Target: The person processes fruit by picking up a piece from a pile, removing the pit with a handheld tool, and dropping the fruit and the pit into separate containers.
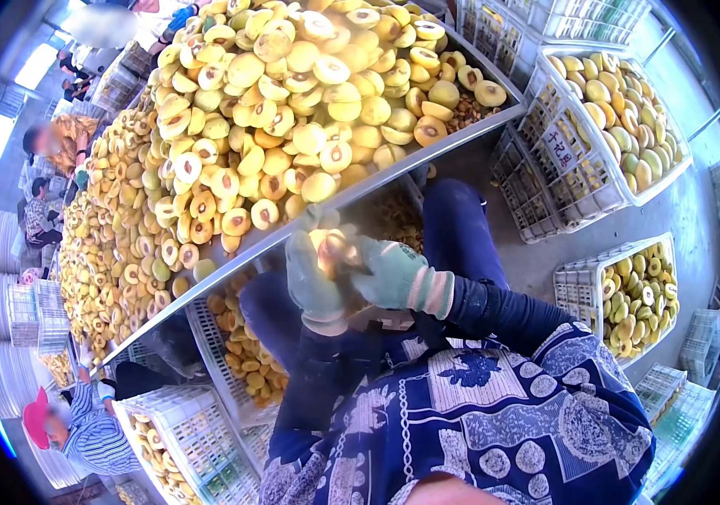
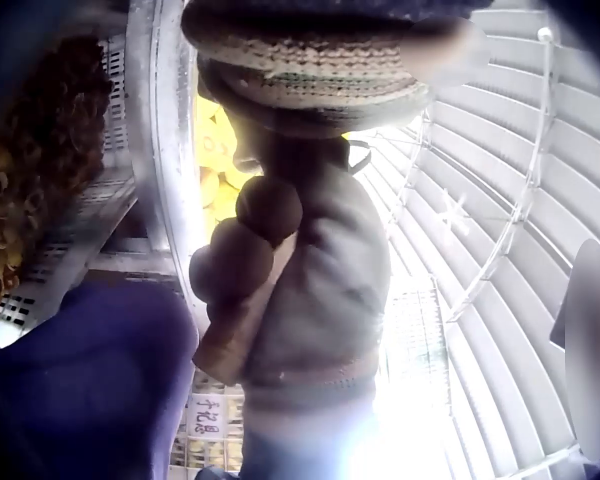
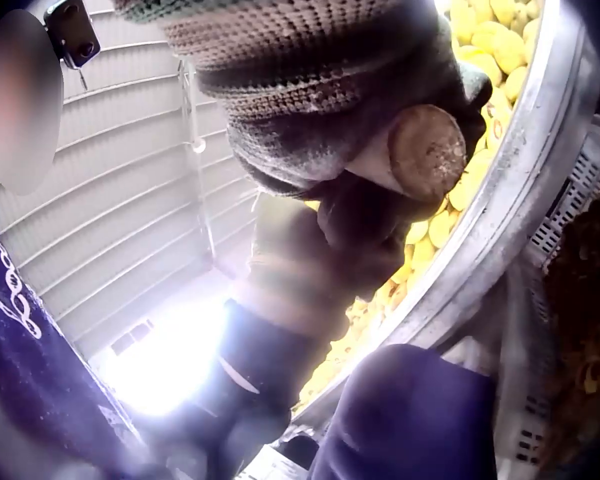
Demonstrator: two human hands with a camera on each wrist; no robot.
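Observation:
My gloved left hand is raised over my lap, its fingers around a pale yellow peach half. Against that fruit works my right hand, also in a greenish knit glove. In the right wrist view, the right fingers wrap a tool with a round wooden handle, its butt end facing the camera. The same handle juts below the curled fingers in the left wrist view. The tool's working end is hidden between the hands. Just beyond them, a big heap of peach halves, many with brown pits, covers the metal-edged table.
The table's raised metal rim runs diagonally before my hands. Peach-filled crates stand at right, lower right and lower left. A crate of fruit sits beside my knee. Several people work along the left side.

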